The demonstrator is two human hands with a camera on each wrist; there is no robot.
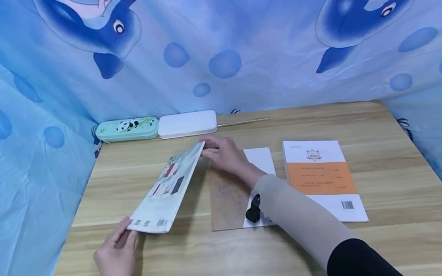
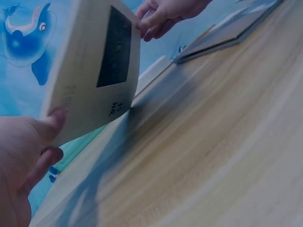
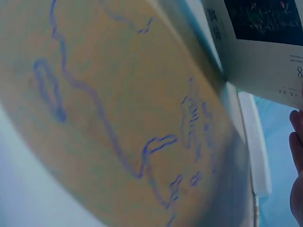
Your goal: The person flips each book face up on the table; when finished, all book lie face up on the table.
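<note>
A thin booklet (image 1: pixel 168 189) with a pale cover, small red and dark pictures and a barcode is held tilted above the table. My left hand (image 1: pixel 116 258) pinches its near left corner, with the thumb on one face in the left wrist view. At the far right corner my right hand (image 1: pixel 226 156) holds the edge. The left wrist view shows the booklet's other face with a dark picture (image 2: pixel 116 49). Under my right forearm lies a brown and white book (image 1: pixel 226 200); in the right wrist view its brown cover (image 3: pixel 118 94) bears blue map-like outlines.
An orange and white book (image 1: pixel 321 180) lies right of the brown one. Along the back edge are a mint panda pencil case (image 1: pixel 127 129), a white flat box (image 1: pixel 187 124) and a thin stick (image 1: pixel 243 122). A blue dolphin curtain (image 1: pixel 264 29) hangs behind the table.
</note>
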